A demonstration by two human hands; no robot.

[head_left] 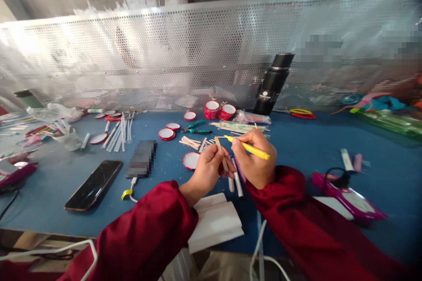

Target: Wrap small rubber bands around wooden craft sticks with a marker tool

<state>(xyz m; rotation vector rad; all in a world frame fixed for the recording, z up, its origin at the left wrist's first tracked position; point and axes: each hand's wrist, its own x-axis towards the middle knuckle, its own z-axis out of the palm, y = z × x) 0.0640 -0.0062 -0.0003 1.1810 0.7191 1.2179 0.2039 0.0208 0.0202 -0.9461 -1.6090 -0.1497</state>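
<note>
A flat wooden craft stick point(218, 145) stands tilted in my left hand point(208, 166), pinched between thumb and fingers with its upper end sticking out. My right hand point(259, 164) grips a slim yellow pen-shaped tool point(253, 150) like a pen. Its narrow tip points left at the top of the stick; whether the two touch, I cannot tell. Just beyond my left hand lie more wooden sticks point(190, 142) and a round red-rimmed white disc point(190, 161). Below my hands are white marker-like tubes point(238, 183) and a folded white paper point(216, 221).
Farther back stand stacked red-rimmed discs point(211, 109), green-handled pliers point(199, 131) and a black bottle point(274, 83). A phone point(94, 184) and power bank point(141, 158) lie left. On the right are a purple device point(356, 202) and scissors point(301, 113). A perforated metal screen point(158, 52) closes the back.
</note>
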